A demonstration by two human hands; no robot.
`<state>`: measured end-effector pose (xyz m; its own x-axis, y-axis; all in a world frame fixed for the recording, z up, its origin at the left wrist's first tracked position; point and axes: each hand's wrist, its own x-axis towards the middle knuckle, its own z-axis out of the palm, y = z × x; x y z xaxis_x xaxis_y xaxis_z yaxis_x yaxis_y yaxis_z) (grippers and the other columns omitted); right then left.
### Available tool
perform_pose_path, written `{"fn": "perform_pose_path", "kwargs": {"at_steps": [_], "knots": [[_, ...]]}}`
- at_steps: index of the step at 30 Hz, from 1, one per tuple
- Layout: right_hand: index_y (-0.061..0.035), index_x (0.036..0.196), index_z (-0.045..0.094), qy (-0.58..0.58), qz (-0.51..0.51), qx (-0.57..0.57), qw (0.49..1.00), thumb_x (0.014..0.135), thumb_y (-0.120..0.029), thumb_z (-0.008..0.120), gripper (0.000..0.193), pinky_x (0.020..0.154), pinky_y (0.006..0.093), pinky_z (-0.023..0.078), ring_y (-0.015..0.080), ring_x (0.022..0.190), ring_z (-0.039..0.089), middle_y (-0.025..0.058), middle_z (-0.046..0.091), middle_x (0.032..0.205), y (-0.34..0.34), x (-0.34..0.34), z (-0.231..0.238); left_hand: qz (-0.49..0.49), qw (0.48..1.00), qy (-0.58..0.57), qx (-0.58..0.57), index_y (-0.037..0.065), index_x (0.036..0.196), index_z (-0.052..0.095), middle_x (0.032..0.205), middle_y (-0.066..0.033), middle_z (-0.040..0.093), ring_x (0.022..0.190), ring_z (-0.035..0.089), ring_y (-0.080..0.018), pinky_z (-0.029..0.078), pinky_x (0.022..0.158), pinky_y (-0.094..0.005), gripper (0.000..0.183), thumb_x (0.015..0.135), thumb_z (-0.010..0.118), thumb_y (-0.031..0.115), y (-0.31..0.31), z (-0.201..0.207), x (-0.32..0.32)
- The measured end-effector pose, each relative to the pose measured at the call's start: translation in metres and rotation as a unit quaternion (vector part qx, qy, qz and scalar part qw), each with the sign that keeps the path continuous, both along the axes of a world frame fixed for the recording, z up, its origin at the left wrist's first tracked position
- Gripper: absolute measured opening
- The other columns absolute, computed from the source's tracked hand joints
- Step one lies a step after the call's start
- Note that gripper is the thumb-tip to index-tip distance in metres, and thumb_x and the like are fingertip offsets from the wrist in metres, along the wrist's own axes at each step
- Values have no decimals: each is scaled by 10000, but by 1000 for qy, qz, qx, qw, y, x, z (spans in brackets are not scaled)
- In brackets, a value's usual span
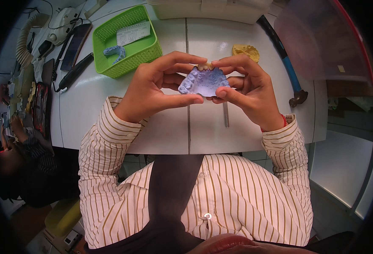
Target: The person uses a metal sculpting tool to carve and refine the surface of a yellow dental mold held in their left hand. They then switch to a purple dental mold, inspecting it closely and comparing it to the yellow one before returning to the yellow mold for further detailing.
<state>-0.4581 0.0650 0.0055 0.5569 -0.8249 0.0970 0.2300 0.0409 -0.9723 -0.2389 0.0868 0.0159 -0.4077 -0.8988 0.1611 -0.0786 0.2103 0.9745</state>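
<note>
Above the white table, both my hands hold a bluish-purple dental cast with a row of teeth shapes around its curve. A few cream-coloured false teeth sit at its far edge. My left hand grips the left side, thumb along the near edge and fingertip by the cream teeth. From the right, my right hand holds it with the thumb on the near corner and the index fingertip at the cream teeth. Just beyond my right hand lies a yellow dental cast. A thin metal rod shows below the held cast.
At the far left stands a green basket with a blue dental piece and a paper slip. A handpiece and a phone lie left of it. A hammer lies right, beside a clear red-edged bin. Someone works far left.
</note>
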Motion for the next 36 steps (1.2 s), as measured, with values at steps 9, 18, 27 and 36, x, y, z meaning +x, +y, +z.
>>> {"fn": "perform_pose_path", "kwargs": {"at_steps": [9,18,27,36], "knots": [[12,1145,523,0,5,-3,1000,807,-10,691,378,756,238,586,160,850,663,94,544,990,-1,-1,0,9,1000,-20,-9,-13,1206,512,1063,-128,617,976,642,-186,550,823,-279,568,717,791,64,-1,0,0],[14,1207,449,5,-13,36,999,809,-28,695,470,773,262,582,185,878,659,118,538,1008,-1,0,3,33,989,42,135,-18,1293,416,1233,-131,536,1105,563,-192,498,924,-299,671,724,770,26,2,10,-4],[56,1145,457,-78,-21,160,984,834,-50,668,390,846,316,556,231,942,654,141,529,1088,1,9,-2,87,985,102,111,-6,1287,417,1185,-138,563,1062,573,-170,489,892,-288,546,828,697,90,-1,-4,-14],[28,1136,407,-117,-78,158,977,812,-37,695,439,822,308,550,227,964,643,122,482,1094,12,20,-11,124,982,-36,-136,61,1422,182,1209,-136,464,1089,542,-227,471,909,-342,942,699,787,82,5,-24,-32]]}}
